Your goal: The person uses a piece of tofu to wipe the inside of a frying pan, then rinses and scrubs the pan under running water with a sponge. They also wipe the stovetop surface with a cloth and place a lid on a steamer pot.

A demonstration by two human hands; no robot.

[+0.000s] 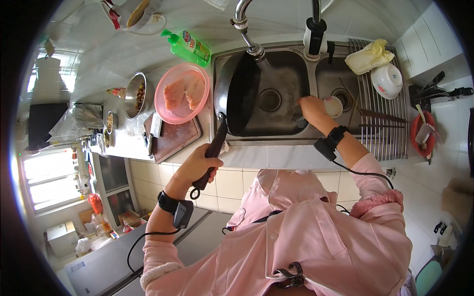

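My left hand [196,164] grips the dark handle [214,146] of a black wok [240,96]. The wok is tipped on its side at the left of the large sink basin [285,74], its hollow facing right. Over the basin divider, my right hand [313,109] has its fingers bent downward. Something small and grey [299,120] shows just below those fingers; whether I hold it is unclear. Close to the right of that hand, a small whitish dish [333,107] sits in the smaller basin. A flexible faucet spout [255,50] hangs at the wok's upper edge.
Left of the sink are a pink basin [165,79] holding raw meat, a cleaver [156,125] on a cutting board [174,142], a steel bowl [129,94] and a green soap bottle [189,48]. A drying rack [385,144] at right carries cabbage [370,57] and a white bowl [387,81].
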